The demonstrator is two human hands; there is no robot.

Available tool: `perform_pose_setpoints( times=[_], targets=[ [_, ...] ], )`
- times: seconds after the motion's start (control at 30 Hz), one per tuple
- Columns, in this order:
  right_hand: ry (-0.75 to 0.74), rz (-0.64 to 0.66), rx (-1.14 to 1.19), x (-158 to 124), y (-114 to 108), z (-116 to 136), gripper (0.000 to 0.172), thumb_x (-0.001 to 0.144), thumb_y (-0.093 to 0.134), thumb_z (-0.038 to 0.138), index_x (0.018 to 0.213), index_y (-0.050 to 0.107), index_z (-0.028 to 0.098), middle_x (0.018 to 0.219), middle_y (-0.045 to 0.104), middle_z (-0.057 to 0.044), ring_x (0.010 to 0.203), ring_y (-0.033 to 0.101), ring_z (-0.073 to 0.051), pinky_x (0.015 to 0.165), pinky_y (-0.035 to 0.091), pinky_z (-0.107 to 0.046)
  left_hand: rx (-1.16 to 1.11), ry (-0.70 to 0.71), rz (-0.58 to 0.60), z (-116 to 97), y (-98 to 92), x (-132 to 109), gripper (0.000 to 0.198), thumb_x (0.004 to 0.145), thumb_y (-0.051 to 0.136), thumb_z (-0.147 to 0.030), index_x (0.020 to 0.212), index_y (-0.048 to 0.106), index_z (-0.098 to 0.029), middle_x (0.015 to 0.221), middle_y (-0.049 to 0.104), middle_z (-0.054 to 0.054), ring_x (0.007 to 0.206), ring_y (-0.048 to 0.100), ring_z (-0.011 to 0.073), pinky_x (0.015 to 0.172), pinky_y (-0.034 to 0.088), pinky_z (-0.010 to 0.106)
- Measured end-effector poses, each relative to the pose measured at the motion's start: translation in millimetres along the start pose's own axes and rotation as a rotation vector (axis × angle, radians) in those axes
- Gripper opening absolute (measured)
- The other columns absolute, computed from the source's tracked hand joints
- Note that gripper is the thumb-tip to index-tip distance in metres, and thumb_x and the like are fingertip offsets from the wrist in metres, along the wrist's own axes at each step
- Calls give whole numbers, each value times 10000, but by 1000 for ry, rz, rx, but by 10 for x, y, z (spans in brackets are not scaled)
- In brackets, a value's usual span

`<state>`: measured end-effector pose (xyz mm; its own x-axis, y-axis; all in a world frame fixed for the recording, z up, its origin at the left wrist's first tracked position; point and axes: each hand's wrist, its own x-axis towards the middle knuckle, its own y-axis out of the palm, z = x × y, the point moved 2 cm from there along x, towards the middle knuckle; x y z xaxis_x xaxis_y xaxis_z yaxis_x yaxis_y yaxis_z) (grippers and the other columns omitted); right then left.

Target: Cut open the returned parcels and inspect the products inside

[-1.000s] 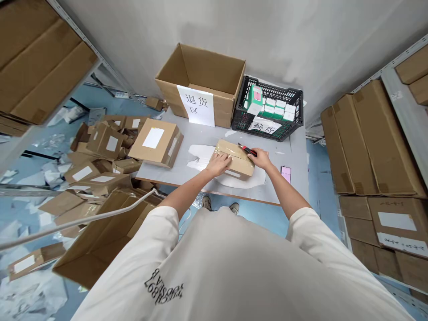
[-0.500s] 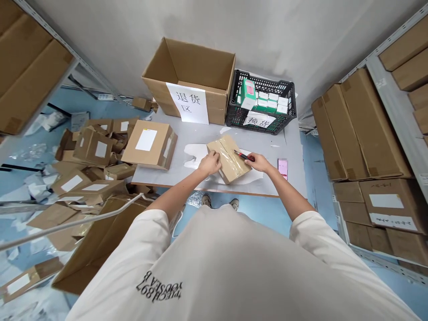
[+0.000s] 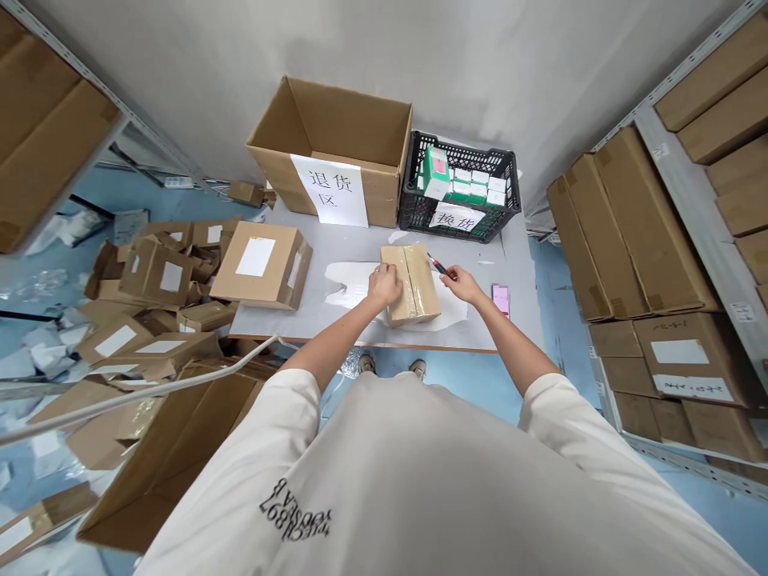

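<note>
A small taped cardboard parcel point(image 3: 414, 282) lies on white wrapping sheets point(image 3: 348, 290) in the middle of the grey table point(image 3: 372, 244). My left hand point(image 3: 385, 283) rests closed on the parcel's left edge and holds it down. My right hand point(image 3: 461, 282) is closed on a red and black utility knife point(image 3: 440, 266), whose tip points at the parcel's far right corner.
At the table's back stand an open labelled carton point(image 3: 336, 156) and a black crate point(image 3: 461, 192) of small boxes. A flat labelled box point(image 3: 259, 264) lies at the left, a pink phone point(image 3: 500, 299) at the right. Parcels litter the floor on the left; stacked cartons point(image 3: 630, 232) fill the right shelves.
The parcel has been turned from slanted to lengthwise away from me. My left hand stayed on its left edge. My right hand with the knife has come off the parcel's right end.
</note>
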<state>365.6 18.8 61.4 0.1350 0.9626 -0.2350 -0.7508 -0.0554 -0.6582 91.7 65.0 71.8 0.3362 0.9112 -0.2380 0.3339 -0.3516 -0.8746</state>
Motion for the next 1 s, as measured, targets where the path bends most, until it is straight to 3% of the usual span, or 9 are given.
perform_pose_setpoints(
  times=[0.07,0.23,0.4,0.47,0.57,0.7,0.83,1.0],
  targets=[
    [20,34,-2,4,13,-52,308,951,695,552,1038,631,263,994,783,-42,934,713,-245,918,575,-388,21,-18,-54,-129,16,-18,441,1071,581,-359,1483,632,-210,1576,618,219,1521,539,428,1265,446,580],
    [50,-5,-6,18,-3,-172,324,972,680,567,1064,626,261,1042,787,-56,970,727,-249,950,576,-389,16,-44,-28,-508,163,-2,692,1058,625,-530,1654,514,-197,1638,607,240,1540,524,450,1275,404,589],
    [73,-25,10,29,-100,-357,314,984,681,551,1074,629,255,1082,793,-67,988,752,-254,966,591,-396,41,-125,26,-737,394,8,1123,959,662,-784,1828,284,-181,1843,385,280,1693,348,509,1340,317,674],
    [82,-33,30,15,-124,-437,309,982,690,541,1080,638,253,1093,795,-68,986,758,-250,959,598,-391,44,-149,56,-791,487,8,1203,938,676,-802,1859,206,-188,1904,269,275,1759,226,518,1372,246,716],
    [79,-43,59,-8,-138,-526,319,967,717,546,1073,654,252,1094,797,-62,991,758,-244,960,604,-385,65,-168,86,-830,568,21,1222,924,736,-713,1874,165,-197,1923,213,277,1791,146,520,1388,189,747],
    [100,-68,81,-23,-145,-567,330,944,737,558,1056,673,253,1080,795,-55,1010,745,-250,1009,596,-406,155,-41,177,-740,532,45,1293,867,851,-558,1880,131,-201,1928,153,301,1802,115,513,1406,162,729],
    [114,-78,168,-28,-134,-528,370,920,774,567,1078,697,242,1116,797,-63,1007,740,-246,996,599,-396,252,206,310,-430,382,58,1374,797,918,-395,1885,93,-239,1938,83,298,1805,96,511,1400,130,742],
    [202,17,400,-55,-6,-397,373,927,833,560,1040,697,231,1029,813,-60,936,758,-221,857,618,-329,286,546,360,-27,145,77,1281,771,817,-219,1869,159,-265,1918,235,249,1788,208,434,1383,186,703]
  ],
)
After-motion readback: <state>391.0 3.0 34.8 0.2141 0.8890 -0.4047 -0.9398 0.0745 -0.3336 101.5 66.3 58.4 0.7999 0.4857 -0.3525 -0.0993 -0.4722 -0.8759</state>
